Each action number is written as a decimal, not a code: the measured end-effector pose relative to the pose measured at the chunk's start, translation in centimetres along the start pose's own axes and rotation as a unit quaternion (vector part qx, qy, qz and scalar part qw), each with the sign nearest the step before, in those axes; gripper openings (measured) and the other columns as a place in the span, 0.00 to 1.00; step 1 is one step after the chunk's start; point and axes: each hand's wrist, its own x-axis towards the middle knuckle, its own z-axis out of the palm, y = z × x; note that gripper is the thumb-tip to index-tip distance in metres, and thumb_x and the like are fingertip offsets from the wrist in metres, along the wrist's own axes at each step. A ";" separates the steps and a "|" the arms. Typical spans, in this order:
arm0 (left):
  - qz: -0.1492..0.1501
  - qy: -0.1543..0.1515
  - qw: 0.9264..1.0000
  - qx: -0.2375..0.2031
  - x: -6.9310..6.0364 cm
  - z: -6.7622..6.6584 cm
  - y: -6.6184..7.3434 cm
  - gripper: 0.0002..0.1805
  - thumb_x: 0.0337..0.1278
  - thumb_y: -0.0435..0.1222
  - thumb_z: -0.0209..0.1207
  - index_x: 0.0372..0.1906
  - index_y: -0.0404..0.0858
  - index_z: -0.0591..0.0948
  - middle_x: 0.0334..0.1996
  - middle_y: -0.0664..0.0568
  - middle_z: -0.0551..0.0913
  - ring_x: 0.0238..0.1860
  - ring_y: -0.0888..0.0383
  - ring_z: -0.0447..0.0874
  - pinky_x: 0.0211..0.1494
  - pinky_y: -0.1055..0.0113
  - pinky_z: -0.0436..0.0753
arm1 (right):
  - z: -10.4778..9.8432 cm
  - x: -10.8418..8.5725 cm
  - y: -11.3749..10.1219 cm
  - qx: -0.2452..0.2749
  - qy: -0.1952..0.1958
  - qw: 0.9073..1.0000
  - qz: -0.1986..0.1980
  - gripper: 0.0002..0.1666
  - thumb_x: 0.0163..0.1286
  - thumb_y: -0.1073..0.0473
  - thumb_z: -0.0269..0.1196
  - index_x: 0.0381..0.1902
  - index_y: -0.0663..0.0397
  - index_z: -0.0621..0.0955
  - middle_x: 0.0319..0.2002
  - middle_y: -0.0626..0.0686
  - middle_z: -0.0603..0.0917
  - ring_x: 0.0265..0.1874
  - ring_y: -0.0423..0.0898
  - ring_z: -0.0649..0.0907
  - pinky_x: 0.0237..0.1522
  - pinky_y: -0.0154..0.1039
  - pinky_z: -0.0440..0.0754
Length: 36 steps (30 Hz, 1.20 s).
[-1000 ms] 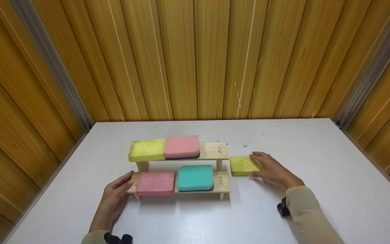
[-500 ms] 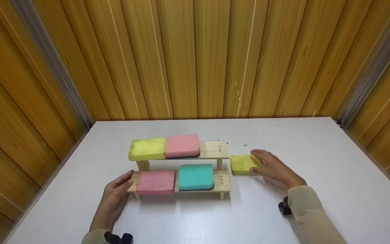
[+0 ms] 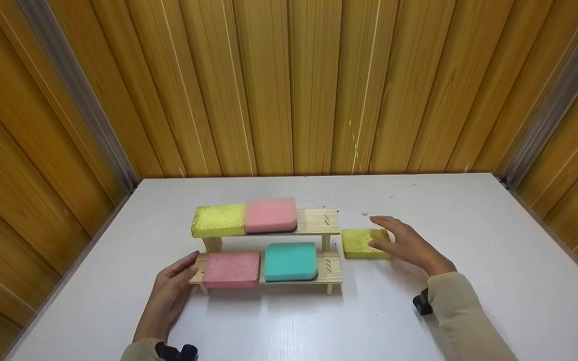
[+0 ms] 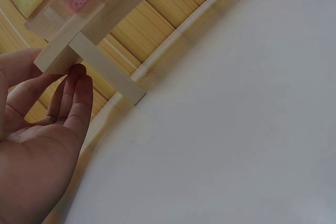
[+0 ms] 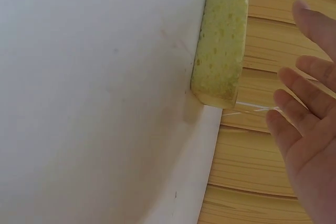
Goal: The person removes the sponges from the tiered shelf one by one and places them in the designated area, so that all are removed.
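A two-tier wooden stand (image 3: 329, 268) holds several sponges. On its lower tier lie a speckled pink sponge (image 3: 231, 269) and a turquoise sponge (image 3: 290, 261). The upper tier carries a yellow sponge (image 3: 218, 220) beside a smooth pink sponge (image 3: 271, 215). My left hand (image 3: 166, 291) pinches the left end of the lower tier; the left wrist view shows fingers beneath the board (image 4: 68, 43). Flat on the table, just right of the stand, lies another yellow sponge (image 3: 359, 244). Over its right end hovers my right hand (image 3: 409, 245), fingers spread and apart from the sponge in the right wrist view.
The stand is on a white table (image 3: 289, 326). Wood-patterned panels (image 3: 309, 90) rise behind the table and along both sides. A few dark specks (image 3: 365, 214) mark the tabletop behind the loose sponge.
My right hand has let go of the loose yellow sponge, its fingers lifting and spreading away from it. The sponge stays beside the stand. My left hand has not moved.
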 end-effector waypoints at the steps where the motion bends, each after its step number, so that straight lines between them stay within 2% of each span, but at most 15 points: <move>1: 0.000 0.000 1.000 0.002 0.0 0.0 0.0 0.29 0.61 0.27 0.56 0.68 0.28 0.65 0.70 0.40 0.64 0.69 0.52 0.64 0.64 0.71 0.76 | -0.1 0.0 -0.1 -0.002 0.001 1.000 0.000 0.40 0.65 0.48 0.64 0.69 0.62 0.66 0.68 0.65 0.67 0.68 0.66 0.64 0.68 0.65 0.63; 10: 0.001 -0.003 1.000 0.001 -0.1 0.0 0.0 0.30 0.61 0.28 0.56 0.68 0.29 0.65 0.70 0.40 0.64 0.69 0.52 0.64 0.63 0.71 0.76 | -1.0 0.4 -1.7 -0.002 0.017 1.000 -0.024 0.40 0.65 0.50 0.65 0.69 0.61 0.66 0.68 0.63 0.68 0.69 0.63 0.65 0.69 0.64 0.64; 14: -0.002 -0.002 1.000 0.002 -0.1 0.0 0.0 0.30 0.62 0.29 0.57 0.69 0.29 0.65 0.71 0.42 0.64 0.67 0.56 0.66 0.64 0.71 0.76 | -1.3 0.6 -2.3 -0.005 0.016 0.999 -0.028 0.40 0.65 0.48 0.64 0.69 0.61 0.66 0.69 0.63 0.67 0.69 0.63 0.64 0.69 0.63 0.63; 20: -0.005 -0.003 1.000 0.002 -0.1 0.0 0.1 0.30 0.62 0.28 0.56 0.69 0.28 0.63 0.71 0.40 0.61 0.72 0.49 0.59 0.65 0.71 0.73 | -1.5 0.7 -2.8 0.003 0.019 0.999 -0.043 0.41 0.66 0.46 0.63 0.70 0.59 0.65 0.69 0.62 0.67 0.70 0.62 0.64 0.69 0.63 0.64; 27: -0.007 0.005 1.000 -0.005 0.0 0.0 0.1 0.31 0.60 0.28 0.57 0.68 0.28 0.64 0.71 0.40 0.62 0.72 0.49 0.60 0.65 0.71 0.73 | -1.8 1.0 -3.8 0.009 0.020 0.999 -0.050 0.40 0.66 0.45 0.62 0.70 0.59 0.65 0.69 0.61 0.67 0.70 0.61 0.63 0.70 0.63 0.62; 36: -0.003 -0.001 1.000 -0.007 0.1 -0.1 0.0 0.30 0.61 0.27 0.55 0.68 0.28 0.64 0.71 0.39 0.62 0.72 0.48 0.60 0.64 0.71 0.75 | -2.0 1.3 -5.3 0.014 0.019 0.998 -0.061 0.41 0.66 0.44 0.62 0.70 0.57 0.66 0.70 0.60 0.67 0.70 0.59 0.64 0.70 0.61 0.63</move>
